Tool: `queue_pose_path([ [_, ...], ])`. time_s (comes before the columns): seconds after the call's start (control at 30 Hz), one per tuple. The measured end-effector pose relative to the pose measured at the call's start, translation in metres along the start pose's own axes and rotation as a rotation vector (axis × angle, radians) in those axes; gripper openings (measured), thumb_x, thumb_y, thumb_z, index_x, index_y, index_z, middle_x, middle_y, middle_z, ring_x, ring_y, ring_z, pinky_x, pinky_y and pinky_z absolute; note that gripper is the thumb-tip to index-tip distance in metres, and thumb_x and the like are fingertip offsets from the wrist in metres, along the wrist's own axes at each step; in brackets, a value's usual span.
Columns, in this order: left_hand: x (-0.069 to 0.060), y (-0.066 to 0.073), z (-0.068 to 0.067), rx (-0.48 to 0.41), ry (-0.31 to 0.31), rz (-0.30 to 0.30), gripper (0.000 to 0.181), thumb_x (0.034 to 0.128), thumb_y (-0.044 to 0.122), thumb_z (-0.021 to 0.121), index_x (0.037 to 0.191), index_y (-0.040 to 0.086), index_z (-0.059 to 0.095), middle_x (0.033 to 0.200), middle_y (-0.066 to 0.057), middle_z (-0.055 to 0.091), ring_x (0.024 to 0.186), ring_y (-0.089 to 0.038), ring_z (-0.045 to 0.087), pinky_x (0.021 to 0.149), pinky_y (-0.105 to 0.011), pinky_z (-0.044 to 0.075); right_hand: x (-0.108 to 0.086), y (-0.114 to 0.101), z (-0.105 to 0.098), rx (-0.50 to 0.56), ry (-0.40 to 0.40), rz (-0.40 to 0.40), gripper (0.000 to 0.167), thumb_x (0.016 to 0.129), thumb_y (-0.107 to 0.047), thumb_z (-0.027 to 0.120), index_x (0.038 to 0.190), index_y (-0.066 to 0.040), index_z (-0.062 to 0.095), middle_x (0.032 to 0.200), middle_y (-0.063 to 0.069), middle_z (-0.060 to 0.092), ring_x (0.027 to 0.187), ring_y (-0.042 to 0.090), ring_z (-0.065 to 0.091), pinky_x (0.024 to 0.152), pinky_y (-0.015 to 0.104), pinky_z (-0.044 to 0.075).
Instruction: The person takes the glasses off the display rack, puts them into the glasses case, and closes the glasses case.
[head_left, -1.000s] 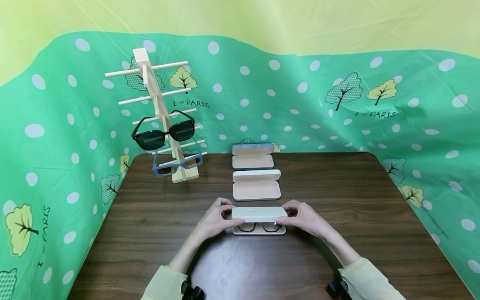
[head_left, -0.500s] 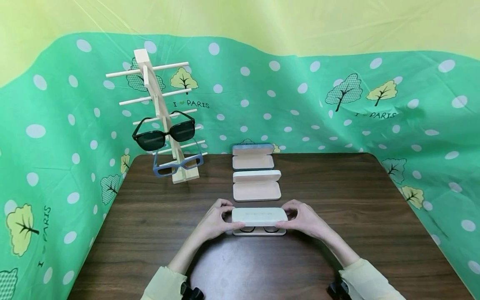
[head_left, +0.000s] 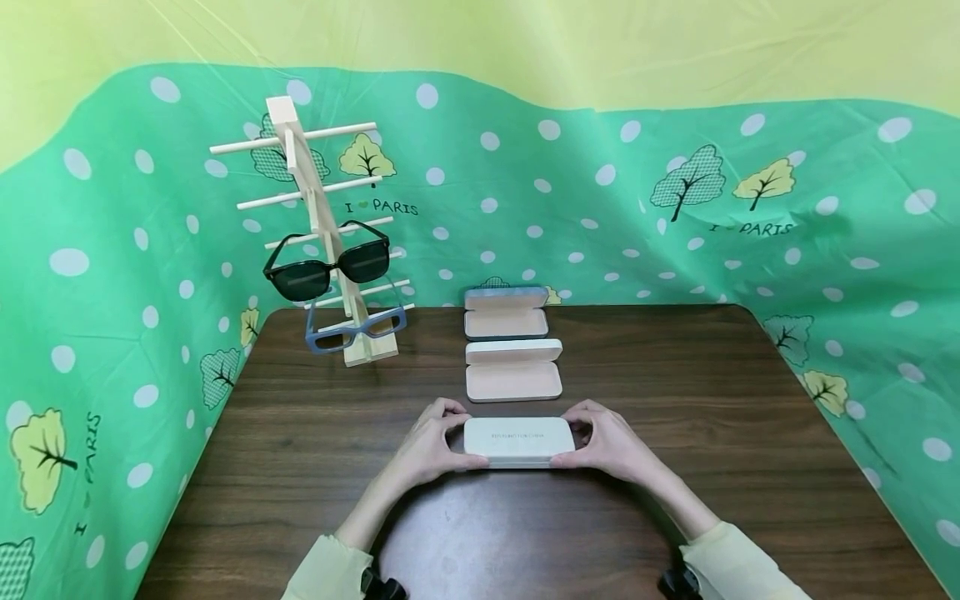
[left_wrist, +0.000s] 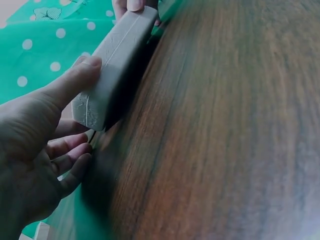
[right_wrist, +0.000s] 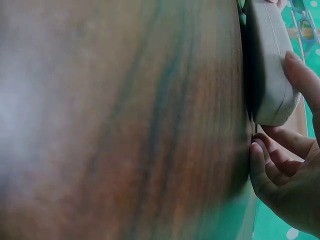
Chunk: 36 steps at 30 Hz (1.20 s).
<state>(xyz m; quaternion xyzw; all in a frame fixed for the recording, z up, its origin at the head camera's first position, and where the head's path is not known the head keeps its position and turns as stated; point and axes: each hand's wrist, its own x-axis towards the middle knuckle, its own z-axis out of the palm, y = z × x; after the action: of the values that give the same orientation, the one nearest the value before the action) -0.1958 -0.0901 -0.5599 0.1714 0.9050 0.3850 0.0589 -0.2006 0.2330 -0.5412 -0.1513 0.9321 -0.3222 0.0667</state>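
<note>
A closed pale glasses case (head_left: 518,442) with small lettering on its lid lies on the table between two hands. The left hand (head_left: 429,443) grips its left end, thumb at the front edge and fingers round the back corner. At the right end, the right hand (head_left: 611,442) holds it in the same way. In the left wrist view the left hand (left_wrist: 47,125) has its thumb on the case (left_wrist: 112,62). The right wrist view shows the right hand (right_wrist: 295,165) with its thumb against the side of the case (right_wrist: 270,60). The inside of the case is hidden.
Behind the closed case stand an open white case (head_left: 513,382) and, farther back, an open blue-edged case (head_left: 506,323). At the back left of the brown table (head_left: 675,375), a wooden rack (head_left: 307,171) bears black sunglasses (head_left: 303,281) and blue-framed glasses (head_left: 333,340).
The lid has come down over the glasses inside, so the case is now closed. Both thumbs have moved down with the lid towards the front edge.
</note>
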Motion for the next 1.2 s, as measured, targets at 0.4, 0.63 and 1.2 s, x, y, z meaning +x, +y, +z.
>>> queue_pose_path([
  [0.4, -0.006, 0.000, 0.008, 0.136, 0.046, 0.060, 0.080, 0.0634, 0.051, 0.095, 0.127, 0.012, 0.068, 0.131, -0.006, 0.058, 0.124, -0.025, 0.054, 0.106, -0.045, 0.049, -0.003, -0.001, 0.008, -0.083, 0.025, 0.015, 0.072, 0.058, -0.051, 0.098, 0.114, -0.016, 0.070, 0.107, -0.004, 0.066, 0.096, 0.012, 0.058, 0.084, 0.032, 0.050],
  [0.63, -0.006, 0.000, 0.007, 0.119, 0.030, 0.040, 0.082, 0.0653, 0.051, 0.094, 0.131, 0.012, 0.066, 0.133, -0.007, 0.057, 0.126, -0.027, 0.054, 0.107, -0.048, 0.048, -0.006, -0.003, 0.007, -0.087, 0.030, -0.020, 0.073, 0.059, -0.051, 0.097, 0.116, -0.015, 0.070, 0.110, -0.002, 0.067, 0.100, 0.015, 0.060, 0.086, 0.034, 0.051],
  [1.2, -0.011, 0.004, -0.037, -0.118, 0.086, 0.019, 0.059, 0.0931, 0.040, 0.076, 0.142, 0.012, 0.060, 0.136, -0.008, 0.057, 0.119, -0.029, 0.063, 0.101, -0.049, 0.054, 0.013, -0.026, -0.016, 0.075, 0.176, -0.068, 0.041, 0.088, -0.039, 0.082, 0.119, -0.013, 0.075, 0.111, 0.006, 0.075, 0.095, 0.019, 0.071, 0.077, 0.029, 0.059],
])
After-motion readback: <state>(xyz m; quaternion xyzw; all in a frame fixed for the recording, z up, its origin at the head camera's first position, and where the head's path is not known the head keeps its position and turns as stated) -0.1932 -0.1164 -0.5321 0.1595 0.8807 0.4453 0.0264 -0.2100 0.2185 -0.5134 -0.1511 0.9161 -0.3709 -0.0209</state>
